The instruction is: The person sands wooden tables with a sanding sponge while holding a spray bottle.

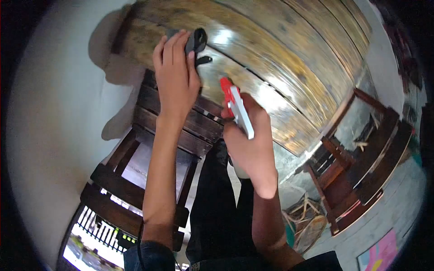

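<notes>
My left hand [177, 72] lies over a dark grey and black object [197, 41] on the wooden table [271, 58], close to its left end. The fingers are bent over the object, and a black looped part sticks out to their right. Nearer to me, my right hand [251, 128] is closed round a red and white object [238, 106]. Its red end points away from me, toward the table, and its white part runs back over the fingers. What exactly either object is cannot be made out.
A dark wooden chair [120, 187] stands at the lower left beside the pale wall [49, 117]. Another wooden chair [361, 167] is at the right. A woven basket [312, 228] and a pink sheet [380, 252] are on the floor at the lower right.
</notes>
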`<state>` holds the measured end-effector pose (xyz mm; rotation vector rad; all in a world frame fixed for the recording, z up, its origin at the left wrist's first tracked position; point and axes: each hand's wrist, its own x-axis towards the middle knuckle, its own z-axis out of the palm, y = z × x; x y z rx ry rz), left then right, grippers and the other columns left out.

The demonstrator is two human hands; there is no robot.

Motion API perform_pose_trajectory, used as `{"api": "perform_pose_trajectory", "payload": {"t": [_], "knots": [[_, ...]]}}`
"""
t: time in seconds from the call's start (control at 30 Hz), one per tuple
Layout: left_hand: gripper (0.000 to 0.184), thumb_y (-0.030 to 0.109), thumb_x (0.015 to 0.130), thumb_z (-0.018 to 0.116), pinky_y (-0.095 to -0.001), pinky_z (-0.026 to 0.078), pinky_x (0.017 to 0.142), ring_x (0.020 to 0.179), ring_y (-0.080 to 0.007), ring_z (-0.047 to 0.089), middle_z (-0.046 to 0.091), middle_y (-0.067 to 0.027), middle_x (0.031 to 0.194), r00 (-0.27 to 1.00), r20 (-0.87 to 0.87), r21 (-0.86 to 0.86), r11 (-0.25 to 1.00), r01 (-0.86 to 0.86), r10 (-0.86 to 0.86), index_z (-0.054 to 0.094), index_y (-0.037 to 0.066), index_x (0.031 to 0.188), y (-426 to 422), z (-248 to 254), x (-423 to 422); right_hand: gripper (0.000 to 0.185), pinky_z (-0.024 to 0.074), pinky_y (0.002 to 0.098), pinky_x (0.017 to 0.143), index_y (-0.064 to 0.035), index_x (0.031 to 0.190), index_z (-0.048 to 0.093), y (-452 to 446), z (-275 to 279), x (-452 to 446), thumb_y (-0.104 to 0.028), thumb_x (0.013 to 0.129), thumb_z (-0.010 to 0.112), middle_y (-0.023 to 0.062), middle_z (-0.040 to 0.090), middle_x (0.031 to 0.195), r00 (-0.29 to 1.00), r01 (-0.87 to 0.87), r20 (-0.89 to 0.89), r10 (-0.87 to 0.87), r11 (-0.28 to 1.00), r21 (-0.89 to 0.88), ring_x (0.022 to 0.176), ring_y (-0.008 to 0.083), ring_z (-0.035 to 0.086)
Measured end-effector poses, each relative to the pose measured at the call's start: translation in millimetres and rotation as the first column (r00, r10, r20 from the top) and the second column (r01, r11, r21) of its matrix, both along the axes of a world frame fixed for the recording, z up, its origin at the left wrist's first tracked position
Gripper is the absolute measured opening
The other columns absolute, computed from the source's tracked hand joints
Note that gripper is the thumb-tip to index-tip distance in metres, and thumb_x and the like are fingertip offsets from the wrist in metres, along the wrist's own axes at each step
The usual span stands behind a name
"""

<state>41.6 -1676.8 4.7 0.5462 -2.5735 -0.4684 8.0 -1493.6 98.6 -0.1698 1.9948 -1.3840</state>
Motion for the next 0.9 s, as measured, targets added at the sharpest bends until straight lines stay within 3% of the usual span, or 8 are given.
{"api": "perform_pose_trajectory", "payload": {"t": [0.07,0.17,0.2,0.27,0.43,0.67,0.73,0.9], "knots": [[0.038,0.010,0.104,0.053,-0.0523,0.032,0.121,0.140,-0.0424,0.047,0.060,-0.0165,0.145,0.996,-0.003,0.030,0.996,0.084,-0.084,0.057,0.003,0.141,45.4,2.5,-7.7,0.036,0.0495,0.0286,0.074,0.0023,0.112,0.064,45.2,8.9,-2.8,0.007,0.079,0.051,0.0064,0.066,0.091,0.997,0.020,0.076,-0.029,0.994,0.111,0.085,0.0138,0.063],[0.043,0.006,0.102,0.055,-0.0530,0.031,0.123,0.143,-0.0417,0.044,0.056,-0.0155,0.149,0.967,0.117,0.104,0.972,0.213,-0.224,0.056,0.004,0.145,125.9,10.9,-20.8,0.037,0.0491,0.0278,0.077,0.0025,0.114,0.064,116.7,11.1,4.4,0.008,0.080,0.050,0.0064,0.066,0.091,0.993,0.106,0.034,-0.115,0.976,0.191,0.087,0.0136,0.063],[0.043,0.006,0.102,0.055,-0.0530,0.031,0.123,0.143,-0.0417,0.044,0.056,-0.0155,0.149,0.961,0.113,0.104,0.965,0.242,-0.253,0.056,0.004,0.145,153.1,16.1,-24.5,0.034,0.0555,0.0391,0.070,0.0030,0.111,0.065,139.5,0.7,12.3,0.005,0.078,0.056,0.0194,0.069,0.082,0.980,0.200,-0.048,-0.194,0.964,0.178,0.075,0.0351,0.073],[0.048,0.005,0.100,0.057,-0.0531,0.031,0.124,0.147,-0.0409,0.040,0.053,-0.0140,0.153,0.896,0.149,0.226,0.897,0.381,-0.418,0.055,0.004,0.148,205.4,27.1,-28.2,0.035,0.0556,0.0370,0.073,0.0032,0.112,0.065,182.5,9.5,11.3,0.006,0.079,0.055,0.0162,0.070,0.082,0.937,0.297,0.113,-0.330,0.924,0.239,0.076,0.0275,0.072],[0.056,0.004,0.093,0.067,-0.0478,0.039,0.121,0.150,-0.0388,0.038,0.050,-0.0070,0.156,0.790,0.202,0.280,0.808,0.519,-0.578,0.056,0.007,0.148,299.3,23.1,-12.3,0.035,0.0552,0.0351,0.080,0.0041,0.110,0.066,260.8,1.2,20.0,0.006,0.078,0.052,0.0132,0.071,0.087,0.888,0.441,0.021,-0.459,0.866,0.236,0.082,0.0229,0.071],[0.057,0.004,0.091,0.065,-0.0491,0.042,0.116,0.150,-0.0355,0.039,0.050,-0.0030,0.157,0.854,0.140,0.272,0.848,0.454,-0.502,0.058,0.009,0.147,284.0,14.2,-3.3,0.033,0.0530,0.0349,0.063,0.0042,0.108,0.065,240.6,20.1,0.6,0.006,0.079,0.050,0.0111,0.068,0.088,0.907,0.387,0.085,-0.413,0.896,0.219,0.072,0.0191,0.066],[0.056,0.003,0.090,0.063,-0.0490,0.043,0.115,0.149,-0.0351,0.040,0.050,-0.0030,0.156,0.885,0.130,0.263,0.876,0.404,-0.448,0.058,0.008,0.146,257.1,17.0,-6.1,0.036,0.0538,0.0342,0.069,0.0043,0.112,0.065,209.5,29.3,-10.4,0.006,0.080,0.050,0.0108,0.068,0.089,0.917,0.358,0.110,-0.383,0.912,0.199,0.076,0.0189,0.066],[0.058,0.002,0.089,0.064,-0.0482,0.042,0.118,0.145,-0.0391,0.042,0.050,-0.0089,0.153,0.975,0.117,0.249,0.956,0.154,-0.188,0.054,0.003,0.146,144.7,19.4,-9.4,0.042,0.0534,0.0339,0.084,0.0049,0.120,0.066,110.0,33.3,-34.8,0.008,0.079,0.055,0.0141,0.071,0.094,0.992,0.105,-0.080,-0.097,0.988,0.112,0.088,0.0212,0.068]]}}
